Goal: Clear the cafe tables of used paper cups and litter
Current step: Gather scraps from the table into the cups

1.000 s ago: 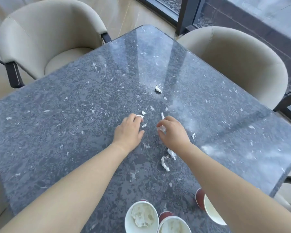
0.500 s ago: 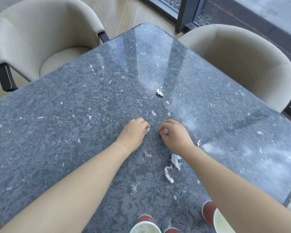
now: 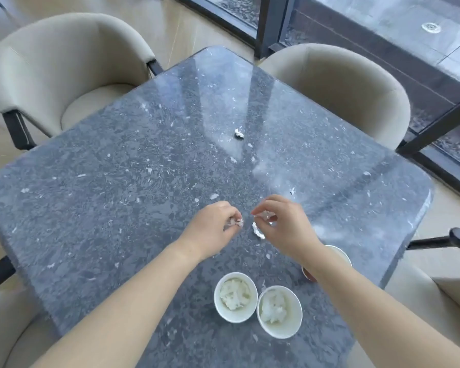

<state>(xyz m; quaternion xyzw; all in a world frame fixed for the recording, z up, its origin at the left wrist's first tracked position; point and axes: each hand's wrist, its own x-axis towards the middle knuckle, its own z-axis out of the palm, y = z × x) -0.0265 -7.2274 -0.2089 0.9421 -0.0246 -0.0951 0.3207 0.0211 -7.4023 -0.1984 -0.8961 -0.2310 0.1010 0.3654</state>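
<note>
Pinching litter scraps (image 3: 258, 231) just above the table (image 3: 117, 195), we had our left hand (image 3: 210, 232) and right hand (image 3: 284, 229) each curled on one piece, close together; three paper cups (image 3: 235, 296) stood nearer us.

Tabletop (image 3: 117, 208) left & far side open, w/ a paper scrap (image 3: 238, 134) mid-table. Near edge: two paper cups (image 3: 235, 296) btwn forearms, third cup (image 3: 340, 251) under right forearm.

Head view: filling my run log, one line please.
left hand: pinches scraps | right hand: pinches wad | two cups: tissue inside | far scrap: on table
</note>
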